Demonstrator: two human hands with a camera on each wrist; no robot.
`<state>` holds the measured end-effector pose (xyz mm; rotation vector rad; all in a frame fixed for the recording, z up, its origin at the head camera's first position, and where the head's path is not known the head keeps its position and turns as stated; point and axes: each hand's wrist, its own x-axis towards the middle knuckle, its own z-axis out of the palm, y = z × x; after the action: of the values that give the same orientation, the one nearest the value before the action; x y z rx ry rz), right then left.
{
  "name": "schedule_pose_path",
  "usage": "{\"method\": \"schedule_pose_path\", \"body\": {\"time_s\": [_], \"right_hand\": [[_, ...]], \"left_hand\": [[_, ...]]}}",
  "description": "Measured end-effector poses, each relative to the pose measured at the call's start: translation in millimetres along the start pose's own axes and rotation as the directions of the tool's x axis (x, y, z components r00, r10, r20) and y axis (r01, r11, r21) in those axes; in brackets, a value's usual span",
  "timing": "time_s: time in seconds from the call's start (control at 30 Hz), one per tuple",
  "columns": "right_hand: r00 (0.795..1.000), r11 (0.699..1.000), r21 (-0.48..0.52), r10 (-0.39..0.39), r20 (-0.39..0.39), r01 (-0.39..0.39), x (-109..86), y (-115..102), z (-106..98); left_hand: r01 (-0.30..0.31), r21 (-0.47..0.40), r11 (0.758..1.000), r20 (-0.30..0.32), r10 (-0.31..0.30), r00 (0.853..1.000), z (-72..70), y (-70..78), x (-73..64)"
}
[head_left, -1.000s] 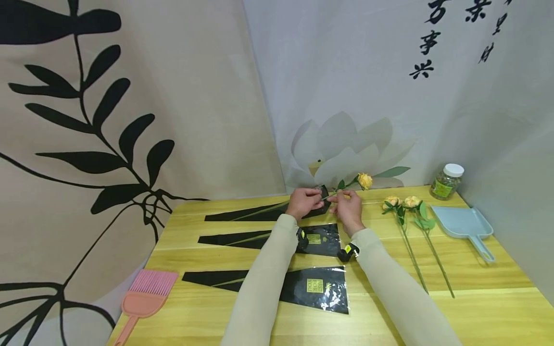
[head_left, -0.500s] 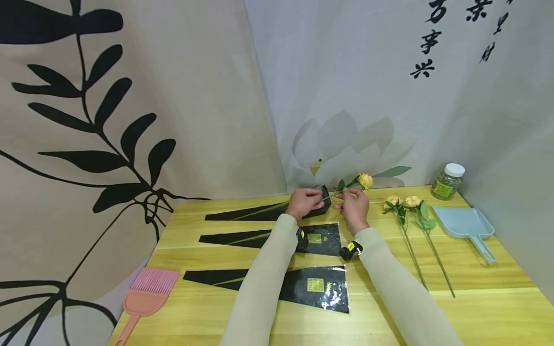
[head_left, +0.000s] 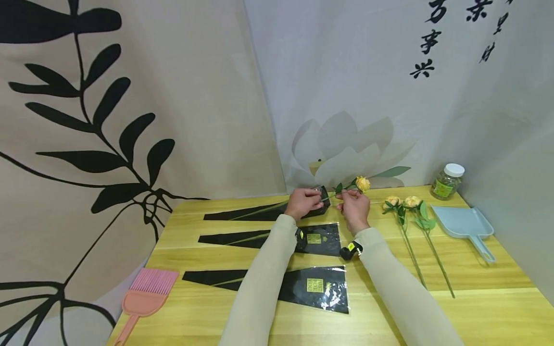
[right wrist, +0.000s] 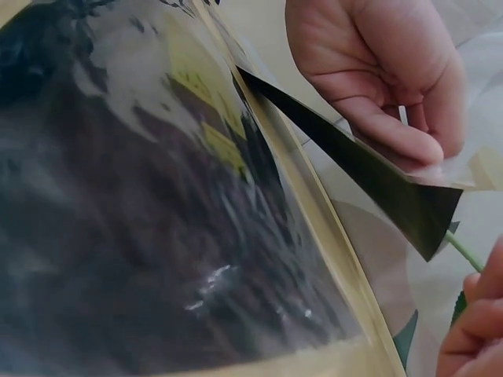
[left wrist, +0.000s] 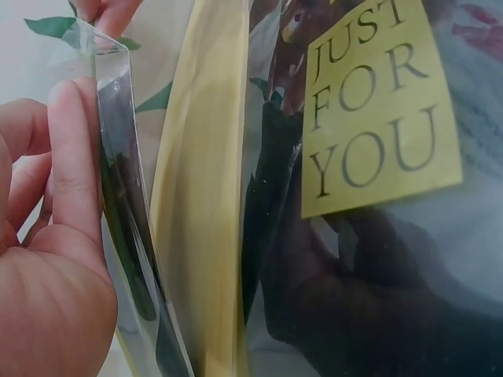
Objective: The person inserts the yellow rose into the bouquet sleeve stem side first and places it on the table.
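Observation:
My left hand [head_left: 303,203] pinches the mouth of the farthest black flower sleeve [head_left: 248,213] by its clear film. In the right wrist view this sleeve [right wrist: 354,165] gapes at its wide end, and a green stem [right wrist: 465,251] runs into it. My right hand [head_left: 355,211] pinches that stem just below the leaves of a yellow rose [head_left: 362,184]; the bloom stays outside, to the right of the mouth. How far the stem reaches inside is hidden. Two more black sleeves lie flat nearer me, the middle one [head_left: 326,240] and the front one [head_left: 313,288], partly under my left forearm.
Two yellow roses [head_left: 402,211] with long stems lie right of my right arm. Beyond them are a blue dustpan [head_left: 463,222] and a white-lidded jar [head_left: 447,181]. A pink brush [head_left: 144,293] lies at the table's left edge. A cloth backdrop rises behind the table.
My right hand first slid right along the stem. Since then the rose has shifted slightly left and down, toward the sleeve. My left hand has stayed at the sleeve's mouth.

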<state>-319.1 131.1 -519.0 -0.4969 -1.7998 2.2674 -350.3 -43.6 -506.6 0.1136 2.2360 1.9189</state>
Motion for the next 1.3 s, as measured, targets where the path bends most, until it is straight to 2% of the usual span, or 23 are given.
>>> {"method": "schedule_pose_path", "body": {"time_s": [0.2,0.43,0.83,1.0,1.3], "right_hand": [[1.0,0.999,-0.047,0.004,0.009,-0.003,-2.5,1,3],[0.999,1.0,-0.015,0.025,0.021,-0.025,-5.1,4,9],[1.0,0.998,-0.062,0.026,0.016,-0.025,-7.0,8,10],[0.999,0.999,-0.044,0.018,0.039,-0.017,-6.6,10,11],[0.996,0.997,-0.071,0.029,0.085,-0.023,-8.0,13,13]], "left_hand": [[0.004,-0.016,1.0,0.001,-0.004,1.0,0.9,1.4,1.6],[0.012,-0.039,0.999,0.007,-0.011,1.0,2.0,1.9,4.2],[-0.001,-0.012,1.0,-0.005,0.001,1.0,1.2,5.7,1.0],[0.0,-0.009,1.0,-0.013,0.0,1.0,1.7,6.8,1.7],[-0.003,-0.019,1.0,-0.013,0.003,1.0,4.3,11.0,3.9]]}}
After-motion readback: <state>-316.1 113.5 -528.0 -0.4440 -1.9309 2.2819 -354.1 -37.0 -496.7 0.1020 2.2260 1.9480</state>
